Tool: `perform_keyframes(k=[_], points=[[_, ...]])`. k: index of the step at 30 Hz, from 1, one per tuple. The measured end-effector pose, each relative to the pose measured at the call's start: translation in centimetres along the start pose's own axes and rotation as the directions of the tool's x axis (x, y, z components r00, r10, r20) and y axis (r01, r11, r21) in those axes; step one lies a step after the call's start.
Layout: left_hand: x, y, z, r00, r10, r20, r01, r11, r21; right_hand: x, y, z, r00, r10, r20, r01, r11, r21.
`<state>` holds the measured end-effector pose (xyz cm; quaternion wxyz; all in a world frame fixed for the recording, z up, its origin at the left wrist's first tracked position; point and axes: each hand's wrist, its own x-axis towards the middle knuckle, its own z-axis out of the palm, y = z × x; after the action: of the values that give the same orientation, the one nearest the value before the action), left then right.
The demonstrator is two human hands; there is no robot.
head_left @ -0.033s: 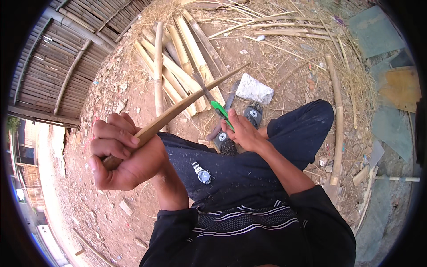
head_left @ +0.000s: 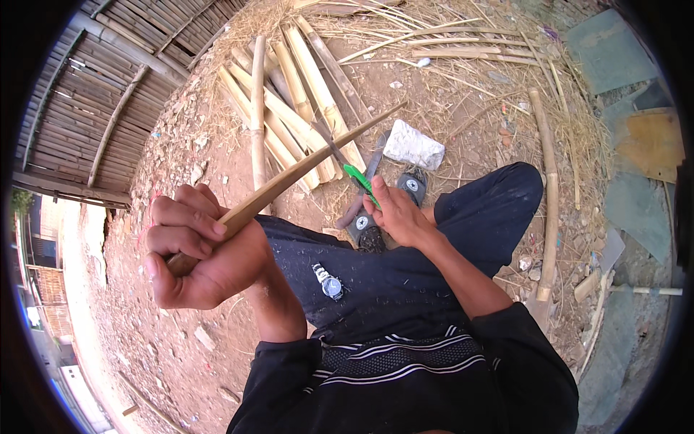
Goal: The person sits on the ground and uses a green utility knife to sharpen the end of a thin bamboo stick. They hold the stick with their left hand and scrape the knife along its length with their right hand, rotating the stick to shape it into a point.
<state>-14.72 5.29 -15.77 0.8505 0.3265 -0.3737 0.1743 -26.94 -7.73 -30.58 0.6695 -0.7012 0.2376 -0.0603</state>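
Observation:
My left hand (head_left: 210, 246) is closed around the near end of a long bamboo strip (head_left: 289, 176). The strip slants up and away to the right, narrowing to a thin far end. In my right hand (head_left: 399, 215) is a knife with a green handle (head_left: 357, 179). Its blade (head_left: 337, 152) meets the strip and crosses it around its far half; part of the blade is hidden by the strip. Below the strip, a silver wristwatch (head_left: 331, 286) rests on my dark trousers (head_left: 390, 289), which are flecked with shavings.
Split bamboo pieces (head_left: 318, 79) lie piled on the dirt ahead. By my sandals (head_left: 410, 185) are a white bundle (head_left: 414, 147) and a dark curved blade (head_left: 376, 155). A bamboo pole (head_left: 548, 195) lies at the right, with glass-like sheets (head_left: 629, 210) beyond. A bamboo wall (head_left: 94, 101) stands at left.
My right hand and the knife have shifted very slightly toward the lower right, the blade staying at the strip. My left hand and the bamboo strip look still.

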Motion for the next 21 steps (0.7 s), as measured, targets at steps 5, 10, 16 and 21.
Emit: perform_keyframes(k=[5,10,16,21], points=[[0.7,-0.4,-0.4,0.994,0.001,-0.106,0.003,0.999,0.038,-0.9,-3.5,0.1,0.977,-0.193,-0.084,0.145,0.906,-0.397],[1.3,-0.7,-1.2,0.998,-0.001,-0.063,0.004,0.999,0.043,-0.8,-3.5,-0.3,0.97,-0.229,-0.077,0.169,0.871,-0.462],[0.7,-0.4,-1.0,0.996,-0.024,-0.082,0.026,0.999,0.027,-0.7,-3.4,-0.7,0.957,-0.289,-0.006,0.274,0.912,-0.306],[0.2,-0.3,-1.0,1.0,-0.006,-0.018,0.006,1.0,-0.014,-1.1,-3.7,-1.5,0.952,-0.306,0.028,0.285,0.845,-0.453]])
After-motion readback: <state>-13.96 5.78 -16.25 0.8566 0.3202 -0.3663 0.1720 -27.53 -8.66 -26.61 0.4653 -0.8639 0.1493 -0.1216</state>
